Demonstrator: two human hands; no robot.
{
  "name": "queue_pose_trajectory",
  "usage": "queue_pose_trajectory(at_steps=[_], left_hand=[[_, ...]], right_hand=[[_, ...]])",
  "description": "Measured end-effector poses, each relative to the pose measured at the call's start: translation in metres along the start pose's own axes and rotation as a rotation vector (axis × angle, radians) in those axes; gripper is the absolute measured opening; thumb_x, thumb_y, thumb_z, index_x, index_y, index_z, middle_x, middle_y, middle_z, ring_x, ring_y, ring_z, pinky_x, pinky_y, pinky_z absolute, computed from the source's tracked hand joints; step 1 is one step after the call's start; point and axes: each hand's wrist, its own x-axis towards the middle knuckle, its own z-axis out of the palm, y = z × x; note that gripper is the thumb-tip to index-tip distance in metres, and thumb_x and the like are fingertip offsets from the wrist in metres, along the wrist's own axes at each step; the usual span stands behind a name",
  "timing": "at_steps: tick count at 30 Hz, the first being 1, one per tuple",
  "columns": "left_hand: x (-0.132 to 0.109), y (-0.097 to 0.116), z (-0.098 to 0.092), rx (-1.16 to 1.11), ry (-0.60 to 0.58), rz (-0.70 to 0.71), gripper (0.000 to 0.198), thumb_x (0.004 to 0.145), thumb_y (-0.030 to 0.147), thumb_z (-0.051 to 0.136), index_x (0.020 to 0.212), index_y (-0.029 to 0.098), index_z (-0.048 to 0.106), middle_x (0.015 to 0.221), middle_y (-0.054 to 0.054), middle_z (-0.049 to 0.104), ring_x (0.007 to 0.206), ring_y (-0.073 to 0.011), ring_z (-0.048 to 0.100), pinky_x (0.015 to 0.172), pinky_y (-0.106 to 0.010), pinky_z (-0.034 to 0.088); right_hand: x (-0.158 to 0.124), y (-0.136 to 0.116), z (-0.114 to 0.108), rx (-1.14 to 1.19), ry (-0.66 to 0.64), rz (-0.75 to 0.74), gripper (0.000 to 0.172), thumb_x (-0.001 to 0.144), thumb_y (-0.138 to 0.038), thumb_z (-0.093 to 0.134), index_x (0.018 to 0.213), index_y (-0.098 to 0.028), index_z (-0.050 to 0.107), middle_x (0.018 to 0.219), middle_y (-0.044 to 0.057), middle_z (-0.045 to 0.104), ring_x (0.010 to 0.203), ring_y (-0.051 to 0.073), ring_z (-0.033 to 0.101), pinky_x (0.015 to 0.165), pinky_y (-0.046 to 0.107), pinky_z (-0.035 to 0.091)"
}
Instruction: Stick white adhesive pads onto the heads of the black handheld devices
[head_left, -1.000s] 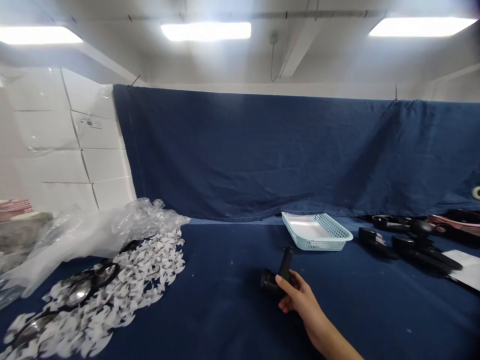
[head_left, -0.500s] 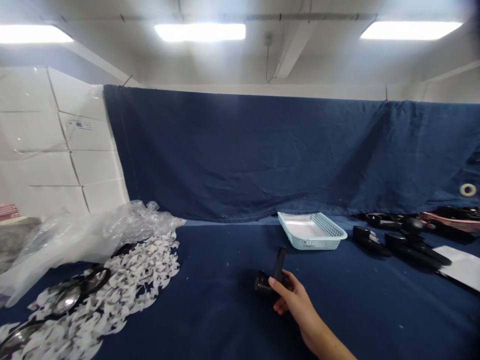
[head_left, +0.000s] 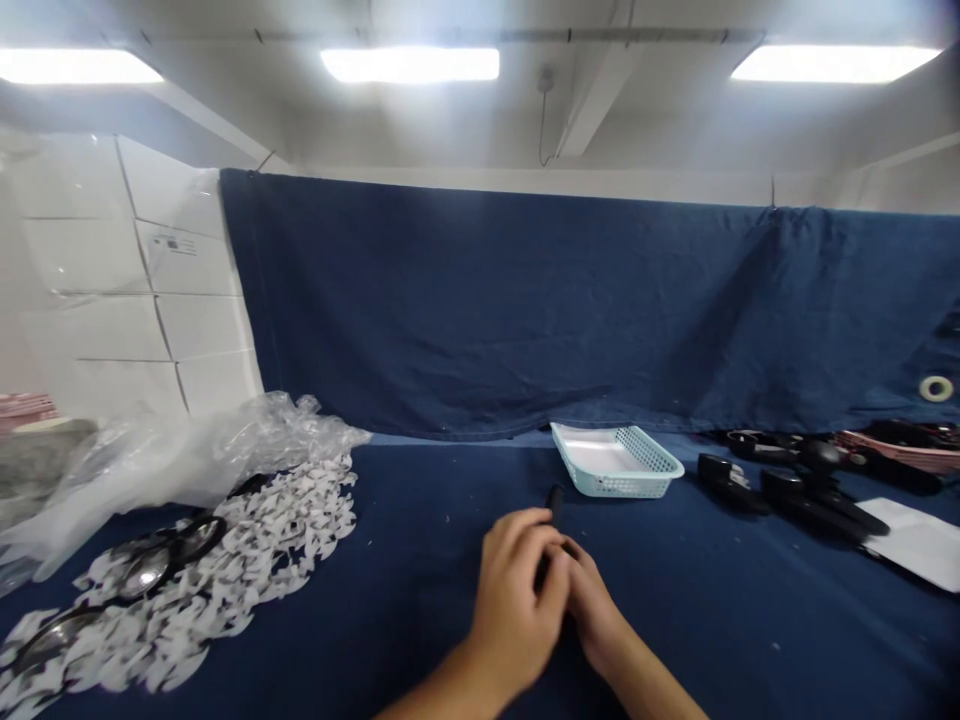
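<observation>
A black plastic piece with a bar-like handle [head_left: 554, 500] is between my two hands above the blue cloth. Only its upper end pokes out past the fingers; the rest is hidden. My left hand [head_left: 517, 590] wraps over it from the left, fingers bent. From the right, my right hand [head_left: 594, 600] closes around its lower part, its fingers mostly covered by the left. Just beyond the hands sits a light-blue plastic basket [head_left: 630, 488] with a white sheet inside.
Many white cut pieces [head_left: 247, 560] and several shiny round black-rimmed parts [head_left: 146, 572] lie at left, beside clear plastic wrap [head_left: 247, 440]. Similar black handled pieces [head_left: 814, 505], a white board [head_left: 919, 540] and a pink basket [head_left: 900, 457] are at right. A blue curtain [head_left: 480, 310] hangs behind.
My left hand has come into view from below and closed over the black piece, which my right hand held alone before. The view has shifted slightly.
</observation>
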Motion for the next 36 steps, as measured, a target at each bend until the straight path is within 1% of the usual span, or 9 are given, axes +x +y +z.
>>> queue_pose_trajectory(at_steps=[3,6,9,14,17,20,25,30,36], left_hand=[[-0.006,-0.047,-0.010,-0.016,0.018,-0.174,0.028,0.089,0.036,0.054,0.111,0.021,0.062,0.133,-0.011,0.053,0.127,-0.0294,0.044,0.110,-0.047,0.028],[-0.011,-0.077,-0.010,-0.094,-0.059,-0.288,0.029,0.091,0.043,0.050,0.108,0.022,0.062,0.106,-0.008,0.068,0.101,-0.0264,0.062,0.093,-0.041,0.045],[-0.011,-0.088,-0.007,-0.204,-0.137,-0.349,0.033,0.090,0.049,0.052,0.107,0.022,0.062,0.088,-0.002,0.069,0.082,-0.0215,0.065,0.078,-0.032,0.050],[-0.011,-0.093,-0.009,-0.373,-0.176,-0.370,0.046,0.084,0.052,0.057,0.116,0.019,0.055,0.092,-0.006,0.067,0.083,-0.0219,0.066,0.070,-0.030,0.053],[-0.011,-0.094,-0.015,-0.389,-0.150,-0.355,0.045,0.084,0.050,0.058,0.118,0.020,0.052,0.104,-0.009,0.066,0.086,-0.0220,0.066,0.072,-0.032,0.053],[-0.013,-0.092,-0.019,-0.334,-0.113,-0.314,0.041,0.085,0.040,0.059,0.119,0.020,0.050,0.117,-0.011,0.062,0.090,-0.0215,0.065,0.078,-0.033,0.053],[-0.020,-0.081,-0.022,-0.194,-0.132,-0.180,0.051,0.079,0.018,0.061,0.128,0.023,0.049,0.129,-0.010,0.056,0.111,-0.0252,0.058,0.098,-0.040,0.046],[-0.023,-0.076,-0.020,-0.102,-0.189,-0.062,0.068,0.072,0.003,0.057,0.133,0.031,0.048,0.137,-0.004,0.050,0.127,-0.0244,0.046,0.112,-0.042,0.033],[-0.022,-0.084,-0.015,-0.072,-0.236,-0.074,0.069,0.073,0.002,0.057,0.134,0.031,0.048,0.135,-0.005,0.051,0.121,-0.0249,0.052,0.106,-0.043,0.041]], right_hand=[[0.004,0.000,0.001,0.060,-0.113,0.075,0.061,0.065,-0.067,0.072,0.095,-0.015,0.059,0.055,-0.001,0.060,0.039,0.016,0.059,0.037,0.025,0.044],[0.006,0.002,0.001,0.083,-0.130,0.079,0.063,0.066,-0.067,0.072,0.098,-0.014,0.056,0.053,-0.003,0.058,0.037,0.014,0.057,0.037,0.022,0.043],[0.003,0.004,-0.001,0.106,-0.142,0.057,0.062,0.068,-0.065,0.073,0.100,-0.015,0.055,0.056,-0.003,0.059,0.038,0.012,0.057,0.038,0.021,0.043],[-0.004,0.003,-0.002,0.179,-0.213,0.043,0.071,0.067,-0.056,0.079,0.119,-0.016,0.050,0.069,0.000,0.065,0.049,0.015,0.061,0.041,0.022,0.046],[-0.008,-0.002,-0.001,0.280,-0.297,0.093,0.072,0.072,-0.061,0.072,0.127,-0.020,0.047,0.088,0.006,0.070,0.065,0.020,0.066,0.046,0.027,0.051],[-0.011,-0.007,-0.002,0.400,-0.398,0.146,0.063,0.081,-0.071,0.050,0.123,-0.024,0.053,0.108,0.009,0.068,0.083,0.025,0.067,0.061,0.038,0.057],[-0.008,-0.003,-0.012,0.692,-0.501,0.283,0.056,0.088,-0.066,0.043,0.116,-0.022,0.063,0.110,0.011,0.071,0.102,0.029,0.065,0.087,0.048,0.051],[-0.004,0.001,-0.020,0.810,-0.479,0.349,0.045,0.089,-0.056,0.052,0.112,-0.021,0.067,0.114,0.009,0.071,0.108,0.033,0.063,0.090,0.055,0.048],[-0.004,0.005,-0.020,0.800,-0.365,0.293,0.027,0.080,-0.038,0.069,0.102,-0.022,0.071,0.112,0.006,0.072,0.109,0.031,0.062,0.085,0.048,0.051]])
